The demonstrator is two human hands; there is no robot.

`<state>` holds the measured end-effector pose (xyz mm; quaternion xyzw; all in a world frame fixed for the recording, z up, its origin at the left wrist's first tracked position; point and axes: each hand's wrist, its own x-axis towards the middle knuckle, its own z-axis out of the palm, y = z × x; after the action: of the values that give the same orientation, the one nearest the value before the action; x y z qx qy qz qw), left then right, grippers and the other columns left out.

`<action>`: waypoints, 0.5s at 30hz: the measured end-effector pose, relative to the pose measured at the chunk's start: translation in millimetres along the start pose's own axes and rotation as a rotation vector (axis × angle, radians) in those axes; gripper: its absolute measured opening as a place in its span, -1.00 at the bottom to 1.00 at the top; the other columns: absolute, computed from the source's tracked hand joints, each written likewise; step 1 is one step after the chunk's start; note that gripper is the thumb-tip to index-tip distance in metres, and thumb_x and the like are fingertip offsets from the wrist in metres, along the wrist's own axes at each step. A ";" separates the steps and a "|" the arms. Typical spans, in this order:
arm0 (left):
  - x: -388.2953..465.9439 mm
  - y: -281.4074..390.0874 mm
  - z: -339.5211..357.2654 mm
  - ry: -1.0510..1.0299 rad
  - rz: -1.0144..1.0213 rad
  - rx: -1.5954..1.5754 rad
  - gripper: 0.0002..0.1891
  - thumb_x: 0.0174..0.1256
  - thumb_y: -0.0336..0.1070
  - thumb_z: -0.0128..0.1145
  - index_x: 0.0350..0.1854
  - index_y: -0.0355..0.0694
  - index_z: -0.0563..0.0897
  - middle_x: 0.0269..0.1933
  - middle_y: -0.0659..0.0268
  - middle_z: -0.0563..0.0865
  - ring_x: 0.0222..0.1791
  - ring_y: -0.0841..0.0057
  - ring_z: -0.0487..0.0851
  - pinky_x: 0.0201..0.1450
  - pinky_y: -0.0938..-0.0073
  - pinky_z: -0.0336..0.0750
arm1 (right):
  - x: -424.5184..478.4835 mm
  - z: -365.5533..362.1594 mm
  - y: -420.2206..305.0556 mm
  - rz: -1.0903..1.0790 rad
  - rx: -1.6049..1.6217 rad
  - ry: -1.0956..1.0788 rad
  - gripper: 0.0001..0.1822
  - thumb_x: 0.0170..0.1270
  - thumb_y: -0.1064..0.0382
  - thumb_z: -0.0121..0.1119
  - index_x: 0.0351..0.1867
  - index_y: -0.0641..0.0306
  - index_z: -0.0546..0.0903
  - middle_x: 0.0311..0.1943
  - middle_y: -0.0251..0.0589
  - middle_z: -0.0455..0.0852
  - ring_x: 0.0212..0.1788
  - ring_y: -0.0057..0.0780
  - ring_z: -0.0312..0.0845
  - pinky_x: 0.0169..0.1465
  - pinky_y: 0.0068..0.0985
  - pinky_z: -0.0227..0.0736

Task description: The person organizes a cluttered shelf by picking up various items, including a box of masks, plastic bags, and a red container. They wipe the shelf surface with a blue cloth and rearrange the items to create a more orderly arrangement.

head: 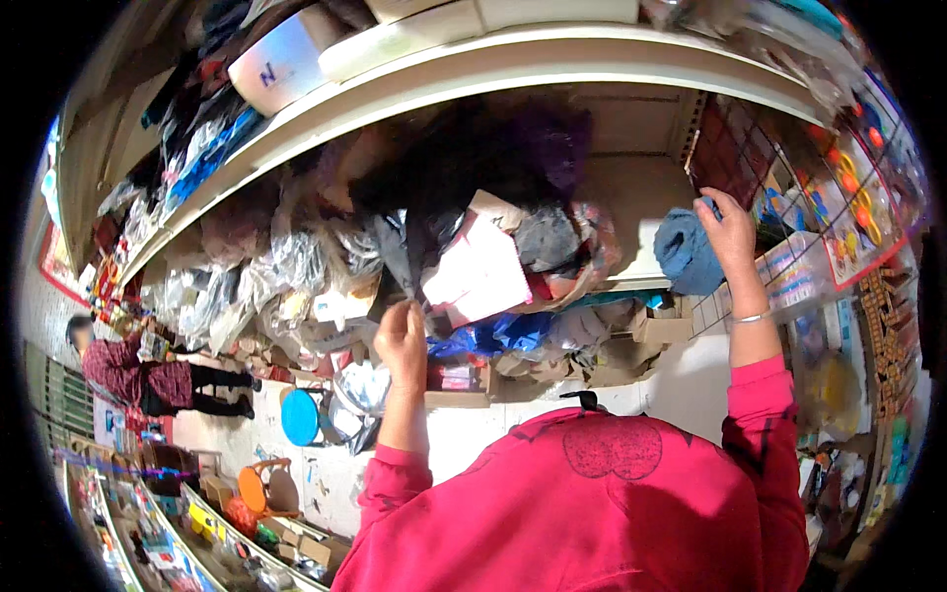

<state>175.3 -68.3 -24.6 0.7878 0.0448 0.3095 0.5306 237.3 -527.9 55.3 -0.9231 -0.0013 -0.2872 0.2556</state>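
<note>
My right hand [729,226] is on a rolled blue cloth [684,255], its fingers curled over the cloth's upper right side. The cloth is at the front edge of the lower shelf [636,283], near its right end. My left hand [401,340] is closed at the lower tip of a dark plastic bag [403,259], which stretches up into the shadowed shelf. Between my hands lies a white sheet or pack [477,270], washed out by bright light. Beside it are a grey cloth bundle [547,238] and a red patterned bag [595,237].
Clear plastic bags [251,296] crowd the shelf's left part. An upper shelf board [562,63] overhangs it. Wire mesh [784,185] with hanging goods stands at right. Below are cardboard boxes [662,325] and a blue stool [300,416]. Another person [148,370] stands at far left.
</note>
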 end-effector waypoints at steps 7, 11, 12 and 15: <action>-16.5 -42.7 3.4 0.000 -0.336 -0.117 -0.57 0.22 -0.25 0.16 0.09 -0.30 0.40 -0.03 0.28 0.55 -0.14 0.59 0.49 -0.19 0.60 0.39 | -18.9 97.8 40.3 0.060 -0.343 -0.365 -0.40 0.07 0.06 0.19 0.15 0.20 0.37 0.12 0.07 0.37 0.16 0.04 0.24 0.21 -0.23 0.20; -4.3 -14.7 14.3 -0.024 -0.465 -0.293 -0.38 0.21 -0.16 0.17 0.20 -0.42 0.25 0.09 0.09 0.45 0.08 0.43 0.41 0.12 0.50 0.26 | 9.9 119.1 28.0 0.061 -0.313 -0.512 -0.42 0.10 0.07 0.09 0.18 0.19 0.34 0.13 0.10 0.38 0.18 -0.01 0.26 0.22 -0.24 0.19; -2.6 -14.3 11.4 -0.036 -0.514 -0.274 -0.38 0.22 -0.14 0.16 0.21 -0.42 0.24 0.09 0.08 0.44 0.07 0.43 0.41 0.12 0.51 0.27 | 16.4 123.1 16.8 0.125 -0.310 -0.563 -0.42 0.11 0.10 0.07 0.19 0.16 0.32 0.14 0.10 0.37 0.19 -0.02 0.26 0.22 -0.23 0.19; 6.0 9.6 19.5 -0.093 -0.607 -0.288 -0.37 0.24 -0.12 0.13 0.22 -0.42 0.23 0.09 0.08 0.44 0.05 0.44 0.42 0.11 0.52 0.27 | 26.9 169.2 49.2 -0.003 -0.452 -0.329 -0.52 0.10 0.18 0.07 0.11 0.14 0.40 0.04 0.07 0.45 0.12 -0.02 0.32 0.16 -0.24 0.26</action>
<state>188.1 -85.8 -18.4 0.6688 0.2087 0.1042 0.7059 356.8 -494.6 -72.8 -0.9910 0.0199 -0.1266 0.0392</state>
